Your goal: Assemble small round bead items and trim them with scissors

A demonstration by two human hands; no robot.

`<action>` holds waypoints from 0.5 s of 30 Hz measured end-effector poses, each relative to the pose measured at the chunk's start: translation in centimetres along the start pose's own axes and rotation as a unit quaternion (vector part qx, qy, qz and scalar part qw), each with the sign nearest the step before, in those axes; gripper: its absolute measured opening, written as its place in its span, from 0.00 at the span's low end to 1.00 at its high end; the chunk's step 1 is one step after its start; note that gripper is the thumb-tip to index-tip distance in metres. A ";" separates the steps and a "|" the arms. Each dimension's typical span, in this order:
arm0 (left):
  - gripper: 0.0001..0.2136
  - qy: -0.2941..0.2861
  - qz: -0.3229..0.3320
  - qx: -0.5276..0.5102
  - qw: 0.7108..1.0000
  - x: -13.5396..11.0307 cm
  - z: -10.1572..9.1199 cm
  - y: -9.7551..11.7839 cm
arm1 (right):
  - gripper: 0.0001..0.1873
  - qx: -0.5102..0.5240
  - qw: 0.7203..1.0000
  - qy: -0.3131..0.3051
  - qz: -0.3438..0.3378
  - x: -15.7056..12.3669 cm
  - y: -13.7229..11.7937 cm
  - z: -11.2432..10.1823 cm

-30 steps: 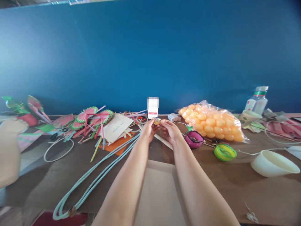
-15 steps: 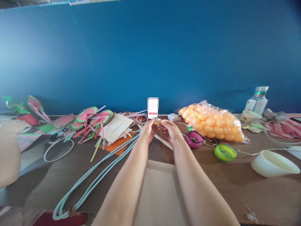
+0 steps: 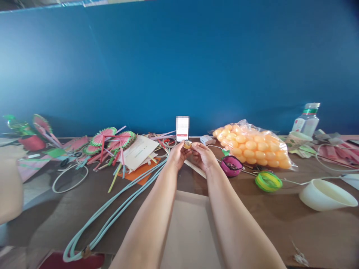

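Between my two hands is a small round gold-coloured object with a shiny top; its exact kind is too small to tell. My left hand grips it from the left, fingers curled round its side. The fingertips of my right hand pinch it from the right. Just behind it a phone with a lit, partly blurred screen stands upright against the blue wall. Below the hands a pale flat strip lies on the table, partly hidden by my right hand.
Pink and green paper fans, papers and pale blue tubing lie to the left. A bag of orange balls, a purple pouch, a green coil and a white bowl sit right. Another person's arm reaches in at far left.
The other person's arm at the far left has shifted slightly left, uncovering a small white item. My hands and the gold-coloured object stay almost still.
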State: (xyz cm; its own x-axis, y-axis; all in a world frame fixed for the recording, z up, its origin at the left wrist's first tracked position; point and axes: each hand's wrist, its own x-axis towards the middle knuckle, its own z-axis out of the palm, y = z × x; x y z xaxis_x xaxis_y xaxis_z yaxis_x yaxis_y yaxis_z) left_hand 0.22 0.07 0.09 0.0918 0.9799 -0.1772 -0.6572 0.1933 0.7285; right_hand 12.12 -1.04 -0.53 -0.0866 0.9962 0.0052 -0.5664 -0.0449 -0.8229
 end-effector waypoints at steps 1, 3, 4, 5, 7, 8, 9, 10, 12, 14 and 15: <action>0.08 0.001 0.001 0.000 1.000 0.0 0.0 0.0 | 0.23 -0.001 1.000 0.001 -0.001 0.0 0.0 0.0; 0.08 0.002 0.002 0.002 1.000 0.1 0.0 0.0 | 0.23 -0.003 1.000 0.002 -0.001 0.0 0.0 0.0; 0.08 0.003 0.003 0.003 1.000 0.1 0.0 0.0 | 0.23 -0.003 1.000 0.003 0.000 0.0 0.0 0.0; 0.08 0.003 0.003 0.004 1.000 0.1 0.0 0.0 | 0.23 -0.004 1.000 0.005 0.000 0.0 0.0 0.0; 0.08 0.004 0.004 0.005 1.000 0.1 0.0 0.0 | 0.23 -0.007 1.000 0.008 -0.002 0.0 0.1 -0.1; 0.08 0.003 0.005 0.006 1.000 0.0 0.0 0.0 | 0.23 -0.009 1.000 0.008 -0.003 0.1 0.1 -0.1; 0.08 0.003 0.006 0.006 1.000 0.0 0.0 0.0 | 0.23 -0.010 1.000 0.008 -0.004 0.1 0.2 -0.2; 0.08 0.001 0.007 0.007 1.000 0.0 0.0 0.0 | 0.23 -0.012 1.000 0.008 -0.005 0.1 0.2 -0.2; 0.08 -0.006 0.010 0.011 1.000 0.0 0.0 0.0 | 0.23 -0.015 1.000 0.008 -0.008 0.2 0.2 -0.2; 0.09 -0.013 0.016 0.015 1.000 0.0 -0.1 0.0 | 0.23 -0.018 1.000 0.010 -0.010 0.1 0.1 -0.1; 0.09 -0.014 0.019 0.016 1.000 0.0 -0.2 -0.1 | 0.23 -0.019 1.000 0.011 -0.011 0.1 0.1 -0.1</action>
State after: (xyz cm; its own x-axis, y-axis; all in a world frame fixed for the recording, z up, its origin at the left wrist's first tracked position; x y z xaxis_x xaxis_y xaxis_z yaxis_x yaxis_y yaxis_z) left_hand 0.14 0.09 -0.06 0.0885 0.9876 -0.1297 -0.6362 0.1562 0.7556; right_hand 12.18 -0.91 -0.65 -0.0563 0.9983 0.0117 -0.5357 -0.0203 -0.8441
